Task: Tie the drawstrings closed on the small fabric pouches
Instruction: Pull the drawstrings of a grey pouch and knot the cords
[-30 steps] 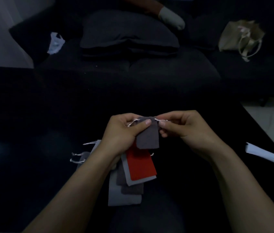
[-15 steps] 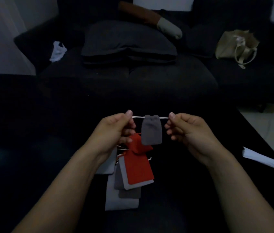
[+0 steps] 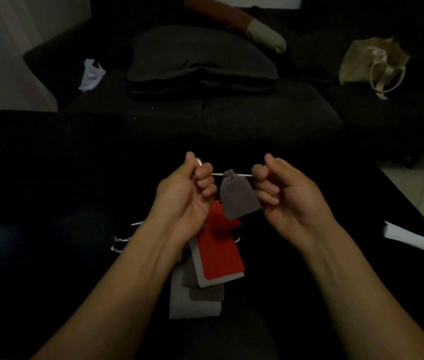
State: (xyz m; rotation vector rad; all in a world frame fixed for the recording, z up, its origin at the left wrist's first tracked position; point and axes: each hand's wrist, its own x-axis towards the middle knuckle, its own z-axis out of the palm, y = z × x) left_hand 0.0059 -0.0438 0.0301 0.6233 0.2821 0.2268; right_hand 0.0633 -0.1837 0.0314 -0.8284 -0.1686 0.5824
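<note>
Pinching drawstring (image 3: 243, 175) taut: left hand (image 3: 187, 193), right hand (image 3: 287, 193); grey pouch (image 3: 239, 197) cinched.

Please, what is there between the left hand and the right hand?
In the head view, the grey pouch hangs between the left hand and right hand, on a taut white drawstring.

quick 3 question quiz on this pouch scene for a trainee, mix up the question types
1. True or false: the grey pouch lies flat on the pile.
2. Which pouch tops the pile? A) red B) blue C) green
3. Fill in: each hand pulls one end of the ____.

Key:
1. False: it hangs between the left hand and right hand, its neck cinched.
2. A: the red pouch.
3. drawstring.
</note>
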